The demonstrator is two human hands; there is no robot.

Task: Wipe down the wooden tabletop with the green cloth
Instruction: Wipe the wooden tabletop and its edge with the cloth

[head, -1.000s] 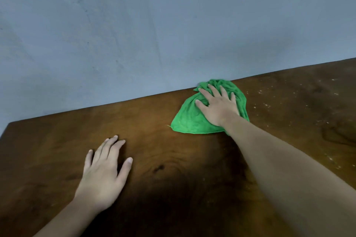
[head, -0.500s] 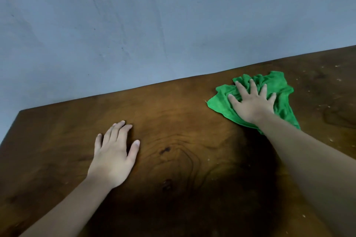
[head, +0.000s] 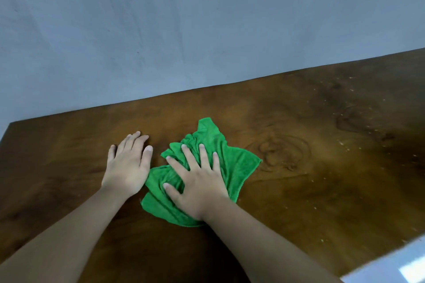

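Note:
A crumpled green cloth [head: 234, 163] lies on the dark wooden tabletop [head: 322, 179], near its middle. My right hand [head: 197, 181] presses flat on the cloth with fingers spread, covering its centre. My left hand [head: 128, 165] rests palm down on the bare wood just left of the cloth, its edge touching the cloth's left side. Pale specks and crumbs dot the wood at the right.
A plain grey-blue wall [head: 184, 30] runs along the table's far edge. The table's left corner [head: 9, 126] is in view. A pale floor or surface [head: 395, 264] shows past the table's near right edge.
My right hand has dragged the cloth from the far right back toward me and to the left, ending beside my left hand. The left hand has stayed flat on the wood.

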